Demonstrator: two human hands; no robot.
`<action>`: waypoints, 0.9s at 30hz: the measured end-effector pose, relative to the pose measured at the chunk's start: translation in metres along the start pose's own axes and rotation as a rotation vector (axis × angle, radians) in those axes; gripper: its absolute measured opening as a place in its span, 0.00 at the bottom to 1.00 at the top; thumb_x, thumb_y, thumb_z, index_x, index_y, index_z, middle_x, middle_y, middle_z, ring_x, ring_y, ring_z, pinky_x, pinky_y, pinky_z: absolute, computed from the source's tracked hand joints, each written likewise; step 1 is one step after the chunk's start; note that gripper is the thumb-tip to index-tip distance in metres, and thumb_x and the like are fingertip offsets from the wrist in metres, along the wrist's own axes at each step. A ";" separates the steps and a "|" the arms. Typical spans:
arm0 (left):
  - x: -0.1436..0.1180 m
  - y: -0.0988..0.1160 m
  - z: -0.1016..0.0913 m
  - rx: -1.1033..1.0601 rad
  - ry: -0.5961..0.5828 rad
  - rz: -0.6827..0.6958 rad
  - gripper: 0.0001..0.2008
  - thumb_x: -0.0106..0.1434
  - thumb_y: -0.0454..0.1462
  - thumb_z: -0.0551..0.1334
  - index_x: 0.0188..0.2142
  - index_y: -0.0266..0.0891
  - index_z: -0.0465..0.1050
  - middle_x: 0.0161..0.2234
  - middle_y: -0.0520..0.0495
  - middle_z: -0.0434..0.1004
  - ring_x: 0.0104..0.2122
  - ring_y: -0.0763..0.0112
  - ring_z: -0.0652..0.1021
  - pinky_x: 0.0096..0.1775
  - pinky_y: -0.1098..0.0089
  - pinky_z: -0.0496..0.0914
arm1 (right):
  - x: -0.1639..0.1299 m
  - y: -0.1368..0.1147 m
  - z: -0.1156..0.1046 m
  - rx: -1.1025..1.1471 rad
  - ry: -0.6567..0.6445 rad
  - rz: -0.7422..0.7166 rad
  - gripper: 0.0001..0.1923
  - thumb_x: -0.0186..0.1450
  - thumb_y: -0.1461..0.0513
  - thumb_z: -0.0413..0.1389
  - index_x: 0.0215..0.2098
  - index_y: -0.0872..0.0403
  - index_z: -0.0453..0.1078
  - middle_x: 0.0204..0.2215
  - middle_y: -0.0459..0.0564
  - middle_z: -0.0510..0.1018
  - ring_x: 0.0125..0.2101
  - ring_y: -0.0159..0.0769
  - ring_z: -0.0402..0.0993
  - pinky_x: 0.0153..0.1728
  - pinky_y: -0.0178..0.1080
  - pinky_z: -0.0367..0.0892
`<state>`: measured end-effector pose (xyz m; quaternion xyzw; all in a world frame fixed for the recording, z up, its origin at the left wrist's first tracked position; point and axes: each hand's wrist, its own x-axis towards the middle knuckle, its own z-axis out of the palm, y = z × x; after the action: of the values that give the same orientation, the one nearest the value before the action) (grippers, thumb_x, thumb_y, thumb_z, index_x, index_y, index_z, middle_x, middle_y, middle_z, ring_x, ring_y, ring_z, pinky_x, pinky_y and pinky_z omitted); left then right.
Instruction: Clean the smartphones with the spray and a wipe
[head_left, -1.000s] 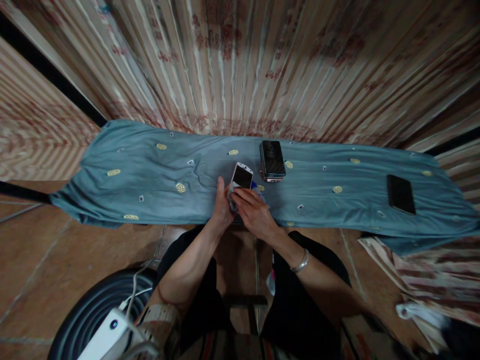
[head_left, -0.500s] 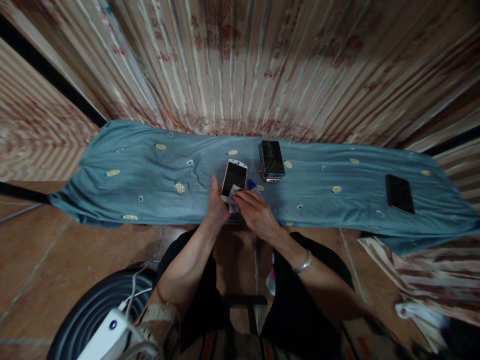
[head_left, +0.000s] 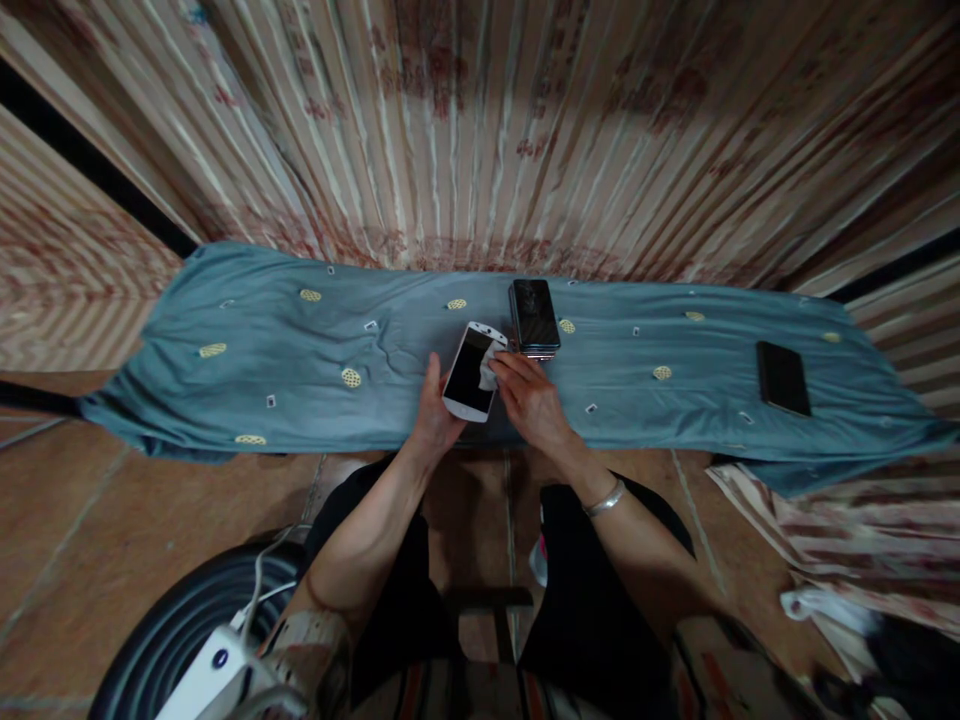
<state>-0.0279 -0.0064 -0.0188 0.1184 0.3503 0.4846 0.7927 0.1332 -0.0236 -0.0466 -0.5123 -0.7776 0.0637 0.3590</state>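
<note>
Left hand (head_left: 433,412) — closed around the lower edge of a white phone (head_left: 472,372), propping it tilted, screen up, just above the cloth-covered worktop (head_left: 262,350), likely to steady it. Right hand (head_left: 531,398) — fingers pinching a small white wipe (head_left: 487,374) against the screen's right side. Nearby: stacked dark phones (head_left: 534,318) just beyond; single black phone (head_left: 782,377) well apart.
</note>
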 end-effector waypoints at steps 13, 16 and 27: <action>-0.005 -0.008 0.006 0.047 -0.013 -0.054 0.32 0.75 0.54 0.48 0.51 0.31 0.81 0.36 0.39 0.87 0.47 0.54 0.85 0.53 0.61 0.75 | 0.006 0.014 -0.007 -0.053 0.073 0.039 0.22 0.74 0.65 0.46 0.58 0.55 0.77 0.57 0.61 0.80 0.59 0.51 0.74 0.63 0.59 0.69; -0.007 -0.010 0.008 0.053 -0.026 -0.070 0.31 0.76 0.53 0.48 0.52 0.31 0.80 0.38 0.39 0.87 0.48 0.54 0.85 0.55 0.60 0.74 | 0.006 0.014 -0.007 -0.060 0.071 0.041 0.22 0.74 0.65 0.45 0.59 0.55 0.76 0.57 0.61 0.80 0.59 0.51 0.74 0.64 0.59 0.68; -0.011 -0.021 0.011 0.065 -0.111 -0.114 0.29 0.73 0.54 0.56 0.58 0.35 0.78 0.45 0.39 0.87 0.50 0.51 0.84 0.55 0.58 0.74 | 0.006 0.014 -0.006 -0.101 0.068 0.014 0.23 0.73 0.67 0.46 0.60 0.57 0.75 0.57 0.62 0.80 0.58 0.51 0.73 0.65 0.59 0.68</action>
<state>-0.0090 -0.0247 -0.0169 0.1504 0.3277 0.4197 0.8330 0.1459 -0.0131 -0.0458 -0.5369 -0.7636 0.0091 0.3585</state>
